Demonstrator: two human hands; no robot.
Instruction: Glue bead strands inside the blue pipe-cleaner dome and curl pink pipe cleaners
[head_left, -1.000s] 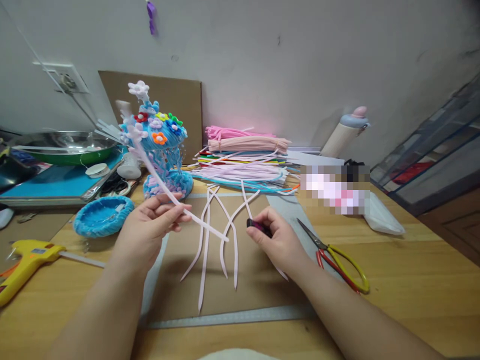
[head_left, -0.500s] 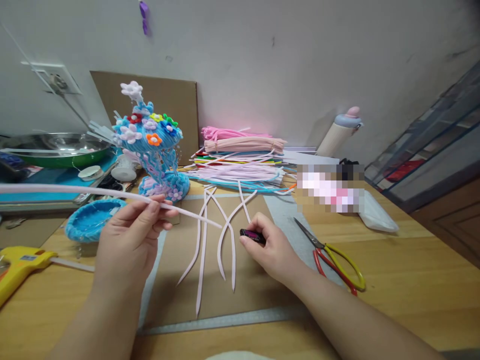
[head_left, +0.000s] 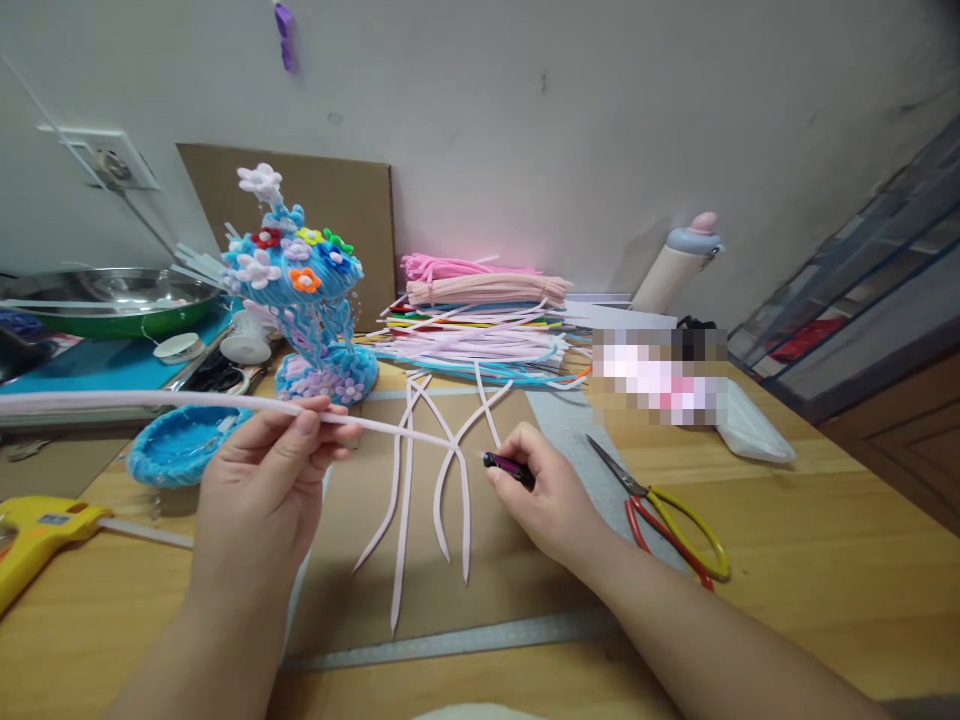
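Pink pipe cleaner (head_left: 150,401) tip now reaches lighter (head_left: 508,467) | both hands gripping

No readable text; label on yellow glue gun (head_left: 34,535) too blurred to read.

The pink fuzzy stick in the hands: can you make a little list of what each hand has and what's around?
left hand: pinches a long pale pink stick, lying level
right hand: holds a small dark lighter at the stick's right tip
between hands: loose pink strips on cardboard
right side: scissors
left side: yellow glue gun, blue bowl
behind: blue flowered model
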